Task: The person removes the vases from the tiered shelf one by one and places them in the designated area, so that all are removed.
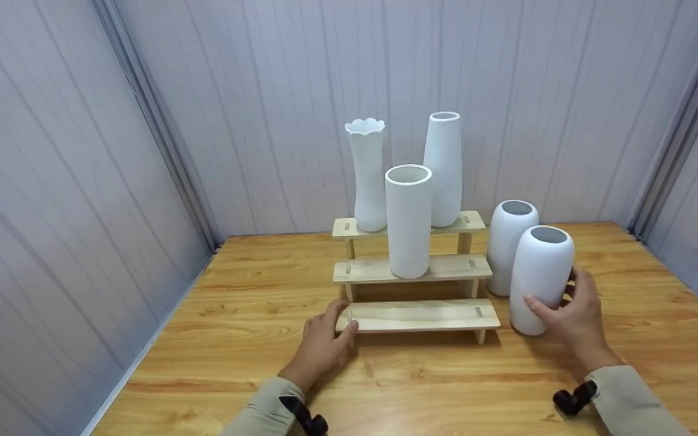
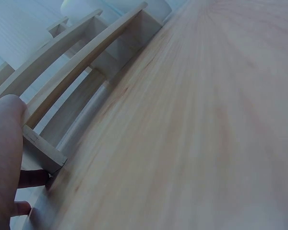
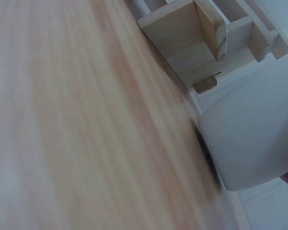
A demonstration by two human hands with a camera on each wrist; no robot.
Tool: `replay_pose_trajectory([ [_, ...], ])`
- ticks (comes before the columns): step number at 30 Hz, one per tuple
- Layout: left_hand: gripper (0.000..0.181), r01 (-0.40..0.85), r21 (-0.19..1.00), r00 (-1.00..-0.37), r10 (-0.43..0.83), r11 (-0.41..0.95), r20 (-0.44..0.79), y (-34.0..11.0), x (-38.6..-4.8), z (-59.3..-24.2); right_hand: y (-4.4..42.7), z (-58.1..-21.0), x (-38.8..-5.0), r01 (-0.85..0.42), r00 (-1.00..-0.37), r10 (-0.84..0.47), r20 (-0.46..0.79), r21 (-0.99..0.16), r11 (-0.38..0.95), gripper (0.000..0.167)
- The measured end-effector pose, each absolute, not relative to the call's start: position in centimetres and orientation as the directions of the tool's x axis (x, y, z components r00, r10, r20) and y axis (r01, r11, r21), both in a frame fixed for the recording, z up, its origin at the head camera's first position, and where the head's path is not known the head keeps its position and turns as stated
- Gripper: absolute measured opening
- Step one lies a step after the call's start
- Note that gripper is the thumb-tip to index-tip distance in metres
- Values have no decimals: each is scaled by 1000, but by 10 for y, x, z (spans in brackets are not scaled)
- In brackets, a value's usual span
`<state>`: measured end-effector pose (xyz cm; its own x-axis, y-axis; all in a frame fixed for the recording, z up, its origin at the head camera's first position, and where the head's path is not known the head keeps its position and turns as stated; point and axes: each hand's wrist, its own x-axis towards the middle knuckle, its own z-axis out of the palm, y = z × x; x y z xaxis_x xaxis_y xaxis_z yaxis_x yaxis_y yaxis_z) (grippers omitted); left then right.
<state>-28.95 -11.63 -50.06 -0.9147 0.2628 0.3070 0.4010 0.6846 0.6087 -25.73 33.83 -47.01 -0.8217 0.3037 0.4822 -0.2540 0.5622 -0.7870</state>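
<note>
Left hand (image 1: 320,344) grips left end of the bottom step of the wooden stand (image 1: 422,316); scalloped vase (image 1: 368,175) on top step, left; ribbed vase (image 1: 408,224) mid second step; tapered vase (image 1: 447,172) on top step, right; rear rounded vase (image 1: 502,245) off stand's right edge; front rounded vase (image 1: 541,278) upright by its front right corner, grasped by right hand (image 1: 580,321); base contact with table (image 1: 203,363) unclear.

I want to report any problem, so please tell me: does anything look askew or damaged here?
Nothing stands out. Three vases stand upright on the rack, and I see no crack or spill. The right hand grips another vase beside it.
</note>
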Motion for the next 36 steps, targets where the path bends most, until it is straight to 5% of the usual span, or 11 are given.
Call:
replay_pose_trajectory([
  [36,52,396,599,-916,255,696,309,-115,-291,-500,339,-480,-266,-230,-820,371,436,-845,483,95],
])
